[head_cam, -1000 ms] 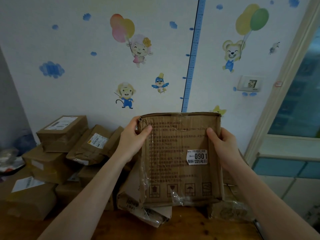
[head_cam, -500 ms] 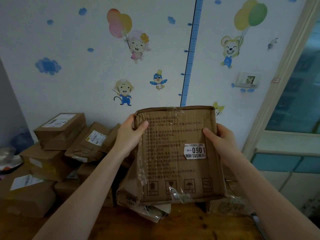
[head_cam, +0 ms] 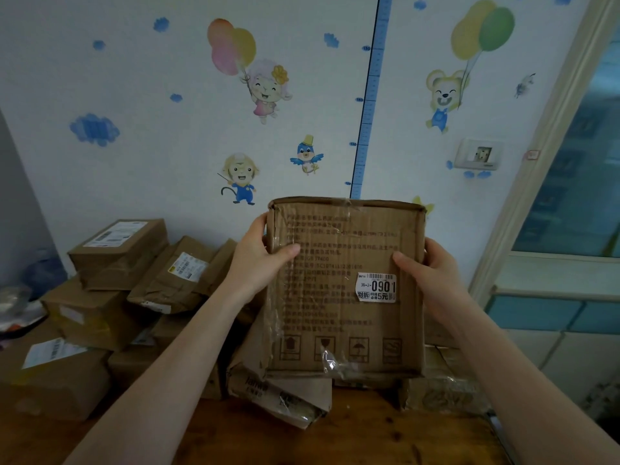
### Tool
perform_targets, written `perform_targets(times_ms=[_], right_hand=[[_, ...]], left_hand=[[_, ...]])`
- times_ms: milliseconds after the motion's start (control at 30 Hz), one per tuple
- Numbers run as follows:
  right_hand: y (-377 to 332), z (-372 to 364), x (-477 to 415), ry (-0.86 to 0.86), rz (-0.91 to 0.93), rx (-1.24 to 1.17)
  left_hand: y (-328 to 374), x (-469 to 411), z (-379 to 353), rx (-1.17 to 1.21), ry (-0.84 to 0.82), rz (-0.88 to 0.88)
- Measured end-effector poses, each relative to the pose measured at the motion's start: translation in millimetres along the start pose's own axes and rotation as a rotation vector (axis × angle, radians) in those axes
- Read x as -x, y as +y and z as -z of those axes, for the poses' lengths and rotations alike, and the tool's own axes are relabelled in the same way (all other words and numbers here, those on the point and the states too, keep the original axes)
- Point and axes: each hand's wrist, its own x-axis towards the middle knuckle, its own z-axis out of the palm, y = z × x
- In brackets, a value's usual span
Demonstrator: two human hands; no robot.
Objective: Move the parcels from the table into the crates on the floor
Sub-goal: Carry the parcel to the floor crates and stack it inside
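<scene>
Two hands are working on one flat brown cardboard parcel (head_cam: 335, 307). The left grip (head_cam: 258, 260) is clasping its left edge, thumb lying across the front and fingers going behind. The right grip (head_cam: 432, 273) is clasping the right edge the same way, so both are closing on the parcel and neither is standing wide.

The parcel is being held upright in the air above the brown wooden worktop (head_cam: 369, 434), well in front of the wall. Its broad printed face is facing the camera and its print is reading the right way up. It is nearly square, slightly taller than wide, so its long axis is running up and down. It is wearing one white number sticker (head_cam: 376, 286) near the right thumb, and four handling symbols are running in a row along its lower edge.

At least seven other cardboard parcels are lying on the worktop: five are piling up at the left (head_cam: 119, 250), one torn one (head_cam: 278, 394) is sitting just below the held parcel, and one film-wrapped one (head_cam: 439, 394) is sitting at the right. Whether the held parcel is touching them cannot be told.
</scene>
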Motion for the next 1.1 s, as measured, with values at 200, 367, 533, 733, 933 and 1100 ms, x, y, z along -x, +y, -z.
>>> perform_targets(times_ms=[200,367,533,733,933,1100], right_hand=[[0,-2,2,0.027,0.025,0.007],[-20,3,0,0.003,-0.211,-0.199],[-20,-6,0,0.128,-0.232,-0.163],[-14,0,1,0.13,-0.279,-0.24],[-3,6,1,0.168,-0.235,-0.22],[-5,11,4,0.084,-0.205,-0.264]], left_hand=[[-1,-5,4,-0.013,0.043,-0.045],[-3,2,8,0.054,0.013,-0.083],[3,7,5,0.126,0.01,-0.084],[9,11,8,0.159,-0.029,-0.1],[24,13,0,0.289,0.028,0.061],[18,12,2,0.303,0.006,0.016]])
